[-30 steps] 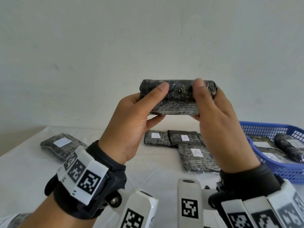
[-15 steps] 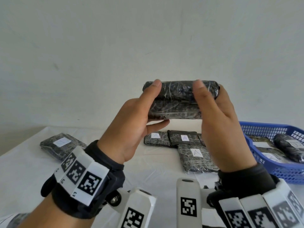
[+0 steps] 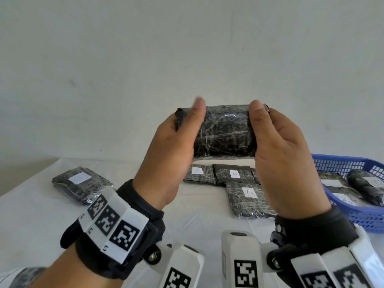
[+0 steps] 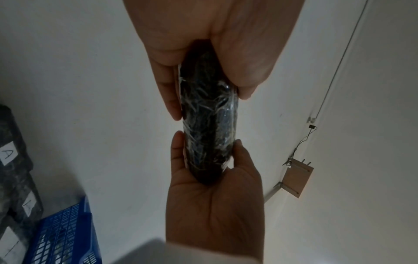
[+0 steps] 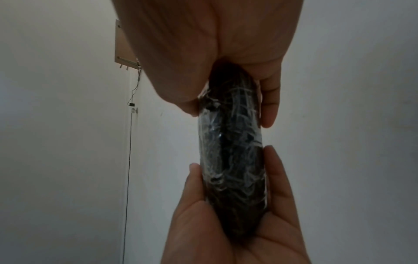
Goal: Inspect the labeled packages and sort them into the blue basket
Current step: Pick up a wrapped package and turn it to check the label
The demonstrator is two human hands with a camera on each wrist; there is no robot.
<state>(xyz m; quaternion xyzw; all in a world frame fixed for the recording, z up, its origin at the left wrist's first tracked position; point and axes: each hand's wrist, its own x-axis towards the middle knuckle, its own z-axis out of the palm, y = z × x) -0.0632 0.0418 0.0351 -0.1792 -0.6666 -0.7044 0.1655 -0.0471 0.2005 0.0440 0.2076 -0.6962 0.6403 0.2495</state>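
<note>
Head view: left hand and right hand gripping ends of dark film-wrapped package, lifting it above white counter, long axis running left-right; blue plastic basket lying right, nearer right hand.
Wrist views: thumbs and fingers pinching package edgewise; no label showing.

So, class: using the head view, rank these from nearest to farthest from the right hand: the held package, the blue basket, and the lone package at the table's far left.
1. Held package: gripped by the right hand.
2. Blue basket: on the table, to its right.
3. Lone package: far left, beyond the left hand.
</note>
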